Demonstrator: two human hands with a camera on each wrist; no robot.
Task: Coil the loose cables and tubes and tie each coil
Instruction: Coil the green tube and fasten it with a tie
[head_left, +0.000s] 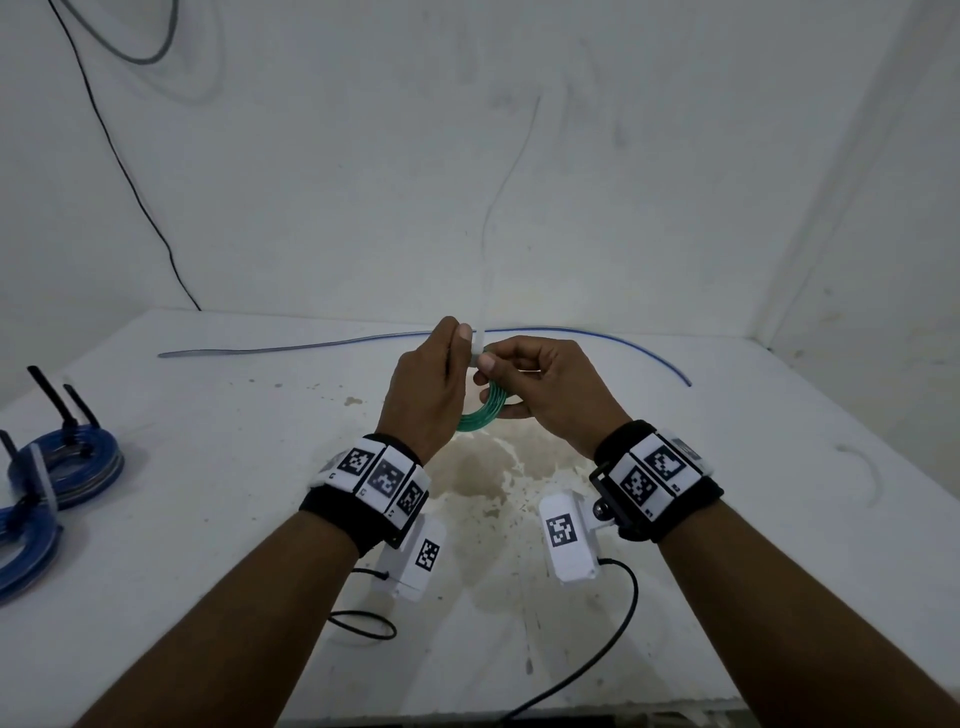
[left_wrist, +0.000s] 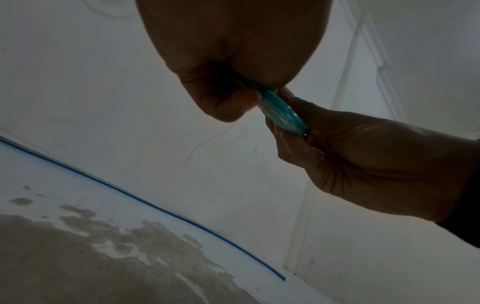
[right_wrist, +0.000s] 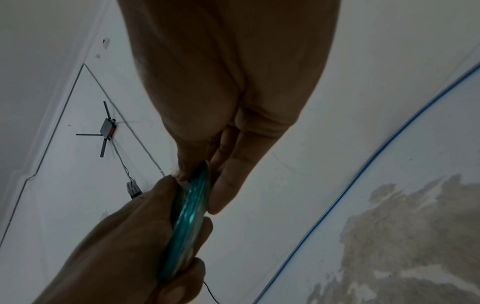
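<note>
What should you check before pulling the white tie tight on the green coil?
1. Green coil held by both hands: ok, left hand and right hand grip it.
2. Loops bunched together: ok in the right wrist view.
3. White tie at the coil's top, pinched by fingers: ok.
4. Tie tail threaded through its lock: cannot tell, fingers hide it.
5. Coil lifted off the table: ok.
6. Loose blue tube coiled: not ok, it lies uncoiled behind.
</note>
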